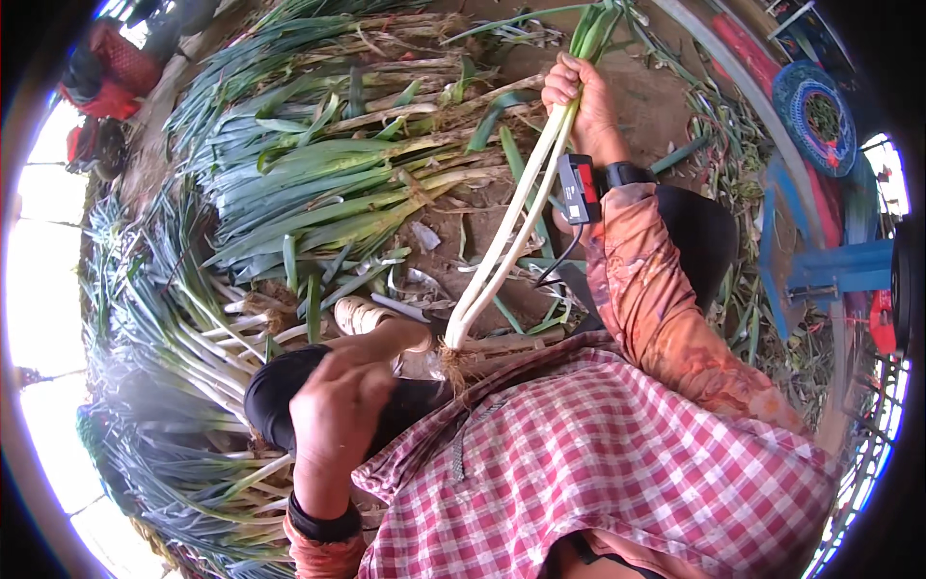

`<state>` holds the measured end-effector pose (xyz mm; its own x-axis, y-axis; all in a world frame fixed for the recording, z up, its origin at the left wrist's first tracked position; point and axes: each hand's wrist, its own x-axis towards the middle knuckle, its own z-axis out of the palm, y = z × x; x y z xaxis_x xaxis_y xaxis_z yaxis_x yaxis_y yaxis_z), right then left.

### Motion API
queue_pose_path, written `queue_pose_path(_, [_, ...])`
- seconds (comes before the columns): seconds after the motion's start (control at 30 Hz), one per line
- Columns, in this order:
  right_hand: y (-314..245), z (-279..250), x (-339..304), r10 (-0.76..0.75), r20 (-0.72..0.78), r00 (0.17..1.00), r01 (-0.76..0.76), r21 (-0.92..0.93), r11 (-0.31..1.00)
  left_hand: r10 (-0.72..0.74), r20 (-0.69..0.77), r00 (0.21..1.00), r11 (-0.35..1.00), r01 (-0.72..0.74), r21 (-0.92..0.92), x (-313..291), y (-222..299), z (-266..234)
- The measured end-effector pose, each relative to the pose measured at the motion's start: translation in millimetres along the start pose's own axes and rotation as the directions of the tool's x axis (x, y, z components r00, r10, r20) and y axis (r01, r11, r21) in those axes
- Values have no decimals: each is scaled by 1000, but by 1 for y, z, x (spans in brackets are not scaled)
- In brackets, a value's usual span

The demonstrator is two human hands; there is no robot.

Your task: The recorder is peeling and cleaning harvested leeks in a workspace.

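Observation:
Up at the top right of centre, my right hand [582, 92] is closed round the green tops of a few long green onions [502, 256]. Their white stalks slant down to the left and end in brown roots by the edge of my checked apron [579, 444]. My left hand [342, 405] is over my dark-clothed knee, a little to the left of those roots. Motion smears its fingers, so whether they hold anything is hidden. A wristband with a small black and red device [581, 188] sits on my right wrist, its cable hanging down.
Heaps of green onions [289, 203] lie on the soil beyond and to the left, with another pile [193, 473] at the lower left. Loose leaves and peelings litter the ground. On the right stand a blue metal frame [839, 268] and a round blue woven item [815, 118].

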<state>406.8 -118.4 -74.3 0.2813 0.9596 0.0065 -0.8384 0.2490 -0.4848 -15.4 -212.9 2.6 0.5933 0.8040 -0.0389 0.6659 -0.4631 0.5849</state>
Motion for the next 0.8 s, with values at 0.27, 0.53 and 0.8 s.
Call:
queue_pose_path(0.27, [15, 38, -6, -60, 51, 997, 60, 2, 998, 192, 56, 980, 928, -162, -335, 69, 46, 76])
queue_pose_path(0.53, [53, 46, -22, 33, -101, 994, -68, -366, 928, 9, 25, 1000, 712, 11, -703, 84, 14, 94])
queue_pose_path(0.8, [111, 57, -34, 429, -45, 902, -393, -494, 775, -189, -338, 922, 716, -106, -689, 46, -22, -63])
